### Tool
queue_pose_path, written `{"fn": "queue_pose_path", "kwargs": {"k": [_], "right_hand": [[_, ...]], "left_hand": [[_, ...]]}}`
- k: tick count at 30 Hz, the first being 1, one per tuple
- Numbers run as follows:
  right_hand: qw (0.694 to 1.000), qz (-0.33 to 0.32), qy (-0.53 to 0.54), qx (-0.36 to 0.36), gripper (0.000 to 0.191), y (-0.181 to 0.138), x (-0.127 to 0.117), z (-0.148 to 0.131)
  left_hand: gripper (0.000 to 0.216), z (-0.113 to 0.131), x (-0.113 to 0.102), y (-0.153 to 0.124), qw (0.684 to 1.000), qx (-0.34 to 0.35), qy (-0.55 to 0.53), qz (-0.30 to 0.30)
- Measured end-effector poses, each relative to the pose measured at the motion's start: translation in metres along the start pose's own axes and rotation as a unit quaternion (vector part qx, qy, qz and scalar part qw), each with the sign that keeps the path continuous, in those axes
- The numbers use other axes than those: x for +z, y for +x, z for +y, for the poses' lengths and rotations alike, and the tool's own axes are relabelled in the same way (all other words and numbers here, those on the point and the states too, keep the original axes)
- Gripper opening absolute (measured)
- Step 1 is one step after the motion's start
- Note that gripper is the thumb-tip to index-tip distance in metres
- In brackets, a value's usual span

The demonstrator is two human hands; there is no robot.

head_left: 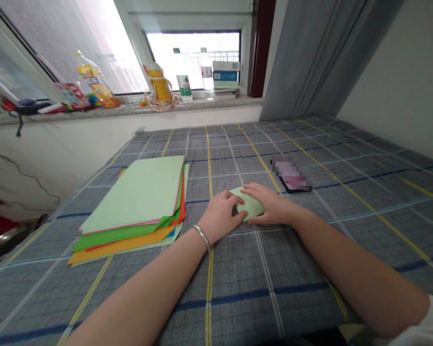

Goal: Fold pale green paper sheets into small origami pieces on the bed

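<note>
A small piece of pale green paper (251, 206), seemingly folded, lies on the plaid cloth between my two hands. My left hand (220, 215), with a silver bangle on the wrist, grips the paper's left side, its fingers curled and its thumb at the near edge. My right hand (274, 205) holds the right side, with fingers along the far edge and the thumb close to the near corner. Parts of the paper are hidden under the fingers. Left of my hands sits a stack of coloured paper (140, 192), pale green on top, with pink, green, orange and red sheets showing beneath.
A phone (291, 175) lies on the plaid cloth (238, 298) beyond my right hand. Along the windowsill stand a yellow drink bottle (95, 79), a yellow cup (160, 86), two clear bottles and stacked boxes (225, 77). A grey curtain (306, 57) hangs at the back right.
</note>
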State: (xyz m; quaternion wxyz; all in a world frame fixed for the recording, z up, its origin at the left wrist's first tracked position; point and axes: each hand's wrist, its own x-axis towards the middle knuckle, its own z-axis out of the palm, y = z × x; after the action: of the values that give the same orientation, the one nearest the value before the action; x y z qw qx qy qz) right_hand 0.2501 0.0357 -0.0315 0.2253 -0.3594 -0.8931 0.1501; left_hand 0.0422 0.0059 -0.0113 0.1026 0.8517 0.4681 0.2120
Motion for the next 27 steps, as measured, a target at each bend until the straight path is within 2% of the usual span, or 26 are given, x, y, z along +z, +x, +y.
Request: {"fn": "queue_pose_path", "kwargs": {"k": [2,5,13,18,22,27], "right_hand": [[1.000,-0.004,0.015,0.013,0.072,0.000,0.002,0.006],[0.999,0.010,0.013,0.052,0.050,0.003,0.005,0.015],[0.993,0.076,-0.006,0.091,0.032,0.012,0.003,0.027],[0.971,0.124,0.035,0.203,0.020,0.014,-0.004,0.026],[0.962,0.113,0.079,0.237,0.017,0.011,-0.005,0.023],[0.960,0.096,0.123,0.234,0.023,0.009,-0.003,0.018]], "left_hand": [[0.030,0.003,0.002,-0.001,0.999,0.026,0.030,-0.013],[0.035,0.005,0.003,-0.002,0.997,0.051,0.063,-0.020],[0.033,0.000,0.000,-0.002,0.994,0.081,0.062,-0.032],[0.040,-0.007,-0.006,-0.001,0.987,0.130,0.072,-0.062],[0.043,-0.022,-0.013,0.002,0.977,0.183,0.058,-0.095],[0.045,-0.037,-0.016,0.003,0.980,0.170,0.039,-0.091]]}}
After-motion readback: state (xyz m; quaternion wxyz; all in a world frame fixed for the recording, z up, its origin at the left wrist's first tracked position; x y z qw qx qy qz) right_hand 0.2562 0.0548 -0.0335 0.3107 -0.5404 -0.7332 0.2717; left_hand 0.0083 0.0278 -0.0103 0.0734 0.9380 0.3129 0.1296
